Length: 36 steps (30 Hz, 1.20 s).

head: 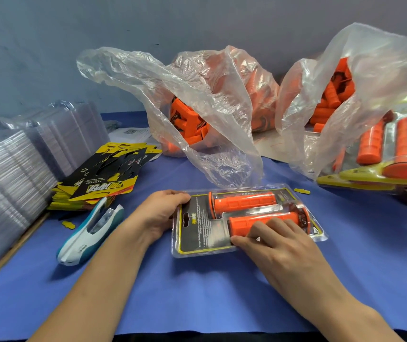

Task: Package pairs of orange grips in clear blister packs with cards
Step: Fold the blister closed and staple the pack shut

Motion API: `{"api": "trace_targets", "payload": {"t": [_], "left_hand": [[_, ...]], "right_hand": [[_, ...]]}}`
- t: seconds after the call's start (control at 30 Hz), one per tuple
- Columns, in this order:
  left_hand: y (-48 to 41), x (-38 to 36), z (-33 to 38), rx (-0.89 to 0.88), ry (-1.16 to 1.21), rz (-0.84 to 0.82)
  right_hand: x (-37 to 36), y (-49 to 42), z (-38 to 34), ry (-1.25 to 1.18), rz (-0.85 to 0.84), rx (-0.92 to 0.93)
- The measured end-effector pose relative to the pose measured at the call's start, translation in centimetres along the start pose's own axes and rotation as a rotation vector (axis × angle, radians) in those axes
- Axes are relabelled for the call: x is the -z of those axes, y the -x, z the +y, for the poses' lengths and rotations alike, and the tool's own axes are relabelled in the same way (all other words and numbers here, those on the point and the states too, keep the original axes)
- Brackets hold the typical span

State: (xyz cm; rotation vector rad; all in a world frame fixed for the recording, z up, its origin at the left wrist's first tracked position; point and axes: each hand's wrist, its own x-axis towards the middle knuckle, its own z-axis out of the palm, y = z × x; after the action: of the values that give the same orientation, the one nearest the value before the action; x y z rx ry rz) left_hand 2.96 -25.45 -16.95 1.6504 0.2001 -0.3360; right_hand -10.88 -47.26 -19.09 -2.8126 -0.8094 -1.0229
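Centrally, toward the desk's (pixel 197 297) front edge: one clear blister pack (pixel 198 253), lying flat, holding a dark card (pixel 197 234) with yellow border and two orange grips side by side, the far grip (pixel 244 201) and the near grip (pixel 243 224). Left hand (pixel 158 213): fingers curled round the pack's left end, gripping it. Right hand (pixel 279 240): laid over the near grip, fingers fairly straight and pressing down, thumb at the grip's near side. Hands apart, one at each end of the pack. Desk surface: blue covering. Left edge: stacks of clear empty shells (pixel 12 169). Beside them, a loose pile of black-and-yellow printed cards (pixel 98 181); in front of that, a white and teal stapler (pixel 89 233). Back edge, centre: a clear plastic bag (pixel 197 95) of orange grips, its mouth open; a second bag (pixel 345 90) of the same to its right. Right edge: finished packs (pixel 395 154), piled. Small yellow cut-outs (pixel 301 191) lie on the covering. Behind the desk: a plain blue-grey wall (pixel 49 45).
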Motion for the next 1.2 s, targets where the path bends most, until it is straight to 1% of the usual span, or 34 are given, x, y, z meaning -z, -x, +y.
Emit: {"api": "trace_targets", "payload": {"t": [0.1,0.23,0.3,0.47,0.87,0.97,1.1,1.2], "left_hand": [[0.2,0.1,0.1,0.022,0.035,-0.010],[0.3,0.1,-0.1,-0.034,0.012,0.043],[0.3,0.2,-0.2,-0.057,0.007,0.034],[0.4,0.7,-0.5,-0.041,0.014,-0.008],[0.5,0.9,-0.5,-0.048,0.043,-0.016],[0.5,0.6,-0.7,-0.068,-0.009,0.033],[0.3,0.4,-1.0,-0.162,-0.212,0.153],[0.3,0.5,-1.0,-0.163,-0.205,0.154]], "right_hand": [[0.1,0.0,-0.2,0.002,-0.015,0.009],[0.3,0.0,-0.4,0.003,-0.029,0.008],[0.3,0.0,-0.4,0.001,-0.042,-0.005],[0.3,-0.1,-0.4,0.002,-0.051,-0.003],[0.3,0.0,-0.4,0.013,-0.018,0.022],[0.2,0.0,-0.4,0.012,-0.020,0.027],[0.2,0.1,-0.5,0.010,-0.022,0.033],[0.1,0.1,-0.5,0.014,-0.023,0.036]]}}
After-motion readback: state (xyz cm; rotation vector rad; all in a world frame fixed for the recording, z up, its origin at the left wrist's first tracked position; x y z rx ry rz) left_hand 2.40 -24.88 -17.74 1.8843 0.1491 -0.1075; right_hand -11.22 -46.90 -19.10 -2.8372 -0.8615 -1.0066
